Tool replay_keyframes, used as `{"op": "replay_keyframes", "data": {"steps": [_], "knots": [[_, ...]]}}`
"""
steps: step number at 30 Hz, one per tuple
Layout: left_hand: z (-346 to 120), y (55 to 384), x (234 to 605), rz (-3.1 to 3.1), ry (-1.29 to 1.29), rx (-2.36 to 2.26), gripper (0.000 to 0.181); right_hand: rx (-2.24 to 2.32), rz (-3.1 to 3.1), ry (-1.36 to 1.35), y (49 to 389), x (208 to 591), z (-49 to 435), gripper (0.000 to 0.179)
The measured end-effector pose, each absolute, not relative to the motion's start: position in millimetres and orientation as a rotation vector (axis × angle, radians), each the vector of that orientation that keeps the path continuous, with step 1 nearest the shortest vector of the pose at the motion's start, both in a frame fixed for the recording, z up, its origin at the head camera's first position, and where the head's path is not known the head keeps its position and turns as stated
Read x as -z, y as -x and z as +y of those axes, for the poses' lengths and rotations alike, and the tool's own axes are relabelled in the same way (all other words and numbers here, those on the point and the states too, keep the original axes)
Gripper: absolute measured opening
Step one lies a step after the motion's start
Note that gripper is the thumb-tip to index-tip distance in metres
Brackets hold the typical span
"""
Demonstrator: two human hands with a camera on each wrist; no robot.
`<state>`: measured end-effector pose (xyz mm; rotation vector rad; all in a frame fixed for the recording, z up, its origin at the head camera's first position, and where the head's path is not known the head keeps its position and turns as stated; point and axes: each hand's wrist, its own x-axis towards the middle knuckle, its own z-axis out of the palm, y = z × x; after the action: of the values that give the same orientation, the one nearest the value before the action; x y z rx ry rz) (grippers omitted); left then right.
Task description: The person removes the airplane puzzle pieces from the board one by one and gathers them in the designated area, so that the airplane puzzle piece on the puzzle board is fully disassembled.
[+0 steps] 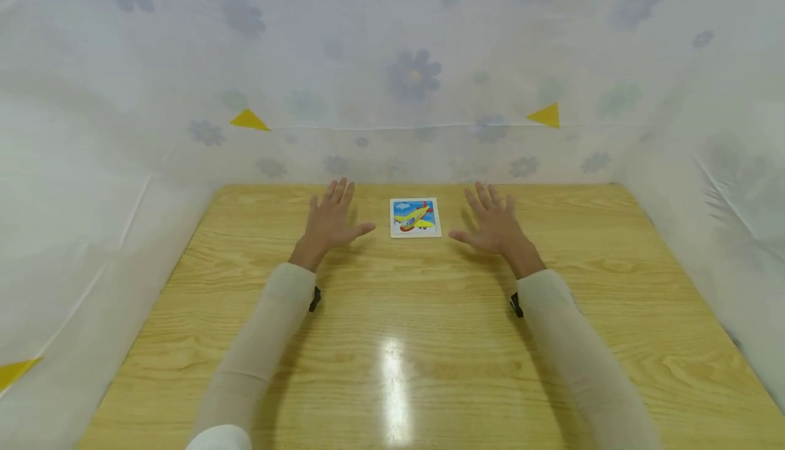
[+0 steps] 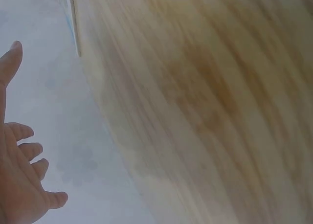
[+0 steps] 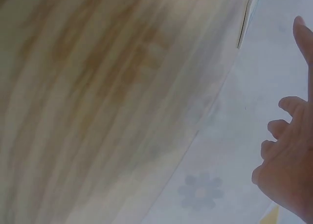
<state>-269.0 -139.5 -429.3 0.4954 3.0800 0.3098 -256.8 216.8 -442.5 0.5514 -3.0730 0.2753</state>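
Across the lower part of the frame lies one wood table (image 1: 411, 300). Two pale sleeves (image 1: 260, 341) reach over it from the bottom. Near the middle are two hands, the left hand (image 1: 332, 221) and the right hand (image 1: 493, 225), fingers spread, holding nothing; I can't tell if they touch the wood. Between them, at the frame's middle, lies one flat plane picture (image 1: 416, 218). It looks light, stiff, smooth enough to slide, and not easy to break. Its left and right edges seem best to pinch. Three yellow triangles (image 1: 250, 121) show: two higher up, one lower left. Two small black things (image 1: 315, 299) sit by the wrists.
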Motion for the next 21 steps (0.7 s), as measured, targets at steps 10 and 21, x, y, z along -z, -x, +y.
{"op": "replay_keyframes", "data": {"steps": [10,21], "knots": [[-120.4,272.8,432.4,3.019,-0.547,-0.315,0.097,-0.303,-3.104,-0.609,260.9,447.2,200.9,0.096],[-102.5,271.4,438.5,2.942,-0.609,-0.226,0.095,-0.285,-3.144,-0.697,261.0,446.2,184.6,0.091]]}}
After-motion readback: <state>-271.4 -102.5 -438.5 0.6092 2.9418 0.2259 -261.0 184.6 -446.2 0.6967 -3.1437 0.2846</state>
